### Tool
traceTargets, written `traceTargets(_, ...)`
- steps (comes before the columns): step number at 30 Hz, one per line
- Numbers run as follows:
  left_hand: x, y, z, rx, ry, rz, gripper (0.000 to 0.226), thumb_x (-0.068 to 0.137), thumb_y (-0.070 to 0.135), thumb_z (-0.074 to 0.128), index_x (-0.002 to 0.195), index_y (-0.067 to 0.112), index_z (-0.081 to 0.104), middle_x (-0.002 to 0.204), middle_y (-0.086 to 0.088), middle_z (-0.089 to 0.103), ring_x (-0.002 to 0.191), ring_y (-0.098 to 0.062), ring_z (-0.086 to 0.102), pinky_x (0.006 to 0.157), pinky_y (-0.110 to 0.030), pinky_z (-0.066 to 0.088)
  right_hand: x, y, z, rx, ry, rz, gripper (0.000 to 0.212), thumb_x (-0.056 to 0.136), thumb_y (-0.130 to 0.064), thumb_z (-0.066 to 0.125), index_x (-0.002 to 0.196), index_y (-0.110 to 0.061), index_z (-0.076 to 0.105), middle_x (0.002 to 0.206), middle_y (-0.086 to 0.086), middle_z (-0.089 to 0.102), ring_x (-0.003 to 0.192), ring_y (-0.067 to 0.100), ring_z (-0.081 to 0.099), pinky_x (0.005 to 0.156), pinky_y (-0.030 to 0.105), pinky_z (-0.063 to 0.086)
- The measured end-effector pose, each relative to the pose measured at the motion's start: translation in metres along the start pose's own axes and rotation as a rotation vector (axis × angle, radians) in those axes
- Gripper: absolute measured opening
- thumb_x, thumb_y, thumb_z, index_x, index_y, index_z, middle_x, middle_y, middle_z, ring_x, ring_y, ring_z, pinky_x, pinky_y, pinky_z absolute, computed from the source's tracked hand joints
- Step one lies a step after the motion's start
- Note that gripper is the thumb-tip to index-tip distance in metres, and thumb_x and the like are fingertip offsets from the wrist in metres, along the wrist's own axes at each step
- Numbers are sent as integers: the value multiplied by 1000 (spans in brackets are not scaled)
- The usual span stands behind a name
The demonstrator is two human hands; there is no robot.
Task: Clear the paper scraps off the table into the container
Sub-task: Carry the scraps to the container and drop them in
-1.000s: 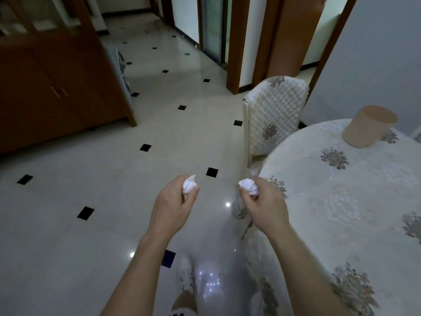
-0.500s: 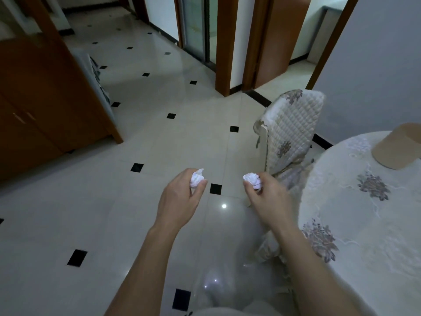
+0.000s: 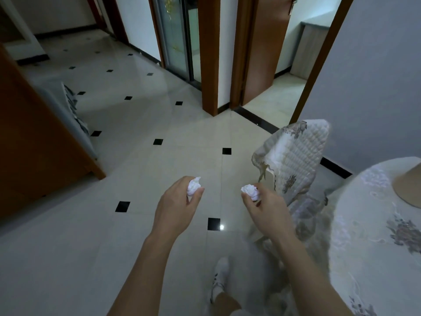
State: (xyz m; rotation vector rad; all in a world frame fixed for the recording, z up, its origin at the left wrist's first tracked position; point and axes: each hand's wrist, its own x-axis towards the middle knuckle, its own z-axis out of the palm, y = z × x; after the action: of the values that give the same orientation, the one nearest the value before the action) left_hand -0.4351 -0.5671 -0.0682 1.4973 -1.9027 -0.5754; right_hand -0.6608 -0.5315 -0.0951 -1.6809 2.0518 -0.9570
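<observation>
My left hand [image 3: 176, 206] holds a crumpled white paper scrap [image 3: 193, 186] between curled fingers and thumb, out over the tiled floor. My right hand [image 3: 266, 210] pinches a second crumpled white scrap [image 3: 250, 191] beside the chair. Both hands are left of the round table [image 3: 364, 236], which wears a pale floral cloth. A tan container [image 3: 410, 188] stands on the table at the right edge, partly cut off by the frame.
A chair [image 3: 296, 156] with a quilted white cover stands between my right hand and the table. A wooden cabinet [image 3: 34, 144] fills the left side. Doorways with brown frames open at the back. My foot in a white shoe [image 3: 219, 277] is on the floor below.
The view has swung left, so the table and container slid toward the right edge. Both hands keep hold of their scraps and sit farther from the table.
</observation>
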Motion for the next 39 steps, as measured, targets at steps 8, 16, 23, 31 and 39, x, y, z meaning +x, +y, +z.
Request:
traceTargets(8, 178, -1, 37, 20, -68, 61, 17, 94, 34, 56, 103, 20, 62, 82, 26, 55, 80, 15, 51, 65, -7, 33, 167, 6, 23, 39, 44, -11, 9, 91, -43, 58, 87, -35, 54, 75, -20, 56, 68, -6, 54, 57, 10, 34)
traceTargets(16, 301, -9, 71, 0, -106, 67, 15, 94, 33, 58, 103, 22, 63, 77, 26, 54, 78, 15, 51, 63, -8, 34, 289, 23, 31, 36, 107, 16, 8, 92, -40, 59, 88, -34, 56, 73, -22, 54, 72, -4, 53, 59, 17, 37)
traceTargets(23, 412, -28, 113, -18, -176, 94, 22, 93, 38, 56, 110, 26, 62, 87, 11, 63, 68, 4, 53, 64, -22, 40, 377, 47, 48, 24, 105, 123, 9, 91, -42, 58, 89, -34, 57, 78, -19, 56, 76, -6, 55, 59, 11, 35)
traceTargets(31, 587, -23, 168, -49, -340, 246, 23, 94, 40, 55, 113, 30, 61, 82, 20, 58, 74, -4, 57, 63, -8, 38, 521, 70, 51, -33, 263, 274, 8, 91, -37, 62, 87, -32, 57, 74, -18, 55, 75, -8, 54, 59, 6, 36)
traceTargets(39, 734, 3, 223, -130, -518, 435, 33, 95, 38, 53, 124, 23, 60, 120, 7, 66, 103, 0, 57, 84, -6, 41, 622, 86, 44, -104, 345, 453, 11, 92, -47, 55, 93, -37, 54, 79, -20, 53, 73, -7, 52, 54, 11, 32)
